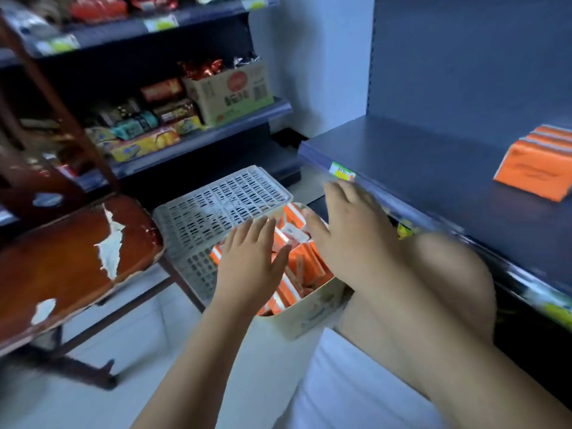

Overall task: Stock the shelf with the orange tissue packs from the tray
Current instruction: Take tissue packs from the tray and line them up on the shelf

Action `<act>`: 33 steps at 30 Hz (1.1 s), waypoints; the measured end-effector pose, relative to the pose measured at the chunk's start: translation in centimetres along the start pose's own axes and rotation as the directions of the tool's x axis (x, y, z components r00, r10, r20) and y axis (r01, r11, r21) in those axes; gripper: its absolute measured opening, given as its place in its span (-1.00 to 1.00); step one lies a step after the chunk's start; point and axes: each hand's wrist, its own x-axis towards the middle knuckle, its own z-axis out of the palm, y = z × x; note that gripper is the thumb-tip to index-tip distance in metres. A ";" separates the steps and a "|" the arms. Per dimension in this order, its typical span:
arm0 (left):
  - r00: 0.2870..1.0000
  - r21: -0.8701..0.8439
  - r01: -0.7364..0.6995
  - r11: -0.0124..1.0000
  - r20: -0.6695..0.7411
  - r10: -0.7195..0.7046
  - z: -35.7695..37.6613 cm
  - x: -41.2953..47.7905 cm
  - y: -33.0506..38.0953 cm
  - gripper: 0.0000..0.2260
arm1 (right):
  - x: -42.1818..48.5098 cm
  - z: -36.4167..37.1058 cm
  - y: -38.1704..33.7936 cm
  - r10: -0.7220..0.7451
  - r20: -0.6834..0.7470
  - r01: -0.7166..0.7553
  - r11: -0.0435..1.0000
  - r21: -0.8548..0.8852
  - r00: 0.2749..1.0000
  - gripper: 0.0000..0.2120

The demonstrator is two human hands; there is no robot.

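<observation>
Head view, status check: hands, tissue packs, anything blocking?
Left hand and right hand open, empty, over the tray. Orange tissue packs fill it; one stack on shelf. White crate beside tray, not blocking.

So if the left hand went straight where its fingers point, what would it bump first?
Probably the white slotted plastic basket, just ahead of the left hand. Depth is unclear, so it might pass above it.

Orange tissue packs [535, 168] on a dark grey-blue shelf [418, 156], white slotted basket [216, 199], peeling red-brown chair [62, 255].
</observation>
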 end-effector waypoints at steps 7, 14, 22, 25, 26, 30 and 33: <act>0.968 0.031 0.226 0.974 0.104 -0.228 2.8 -3.4 -6.0 -0.34 | 1.1 7.0 -2.0 0.014 0.392 0.009 0.998 -0.057 0.920 -0.53; 0.920 0.047 0.313 0.948 0.235 -0.315 6.8 -2.7 -10.0 -0.43 | 0.3 14.5 -1.2 0.162 0.692 -0.071 0.985 -0.159 0.703 -0.52; 0.866 0.040 0.394 0.918 0.319 -0.385 10.2 -0.5 -14.2 -0.53 | -0.6 21.0 -0.1 0.327 0.738 -0.137 0.941 -0.308 0.590 0.00; 0.860 0.045 0.394 0.918 0.333 -0.386 10.9 0.7 -14.9 -0.47 | -1.0 23.1 0.2 0.390 0.729 -0.219 0.921 -0.324 0.563 0.14; 0.860 0.041 0.393 0.919 0.338 -0.383 11.1 1.1 -15.1 -0.45 | -0.9 23.4 0.1 0.392 0.723 -0.228 0.920 -0.319 0.570 0.13; 0.857 -0.113 0.427 0.897 0.367 -0.362 11.9 2.2 -15.5 -0.39 | -0.4 23.6 0.4 0.430 0.633 -0.327 0.903 -0.280 0.644 -0.23; 0.843 -0.317 0.526 0.789 0.314 -0.437 12.1 3.4 -14.4 -0.48 | 0.3 23.4 1.0 0.490 0.554 -0.471 0.862 -0.189 0.673 -0.62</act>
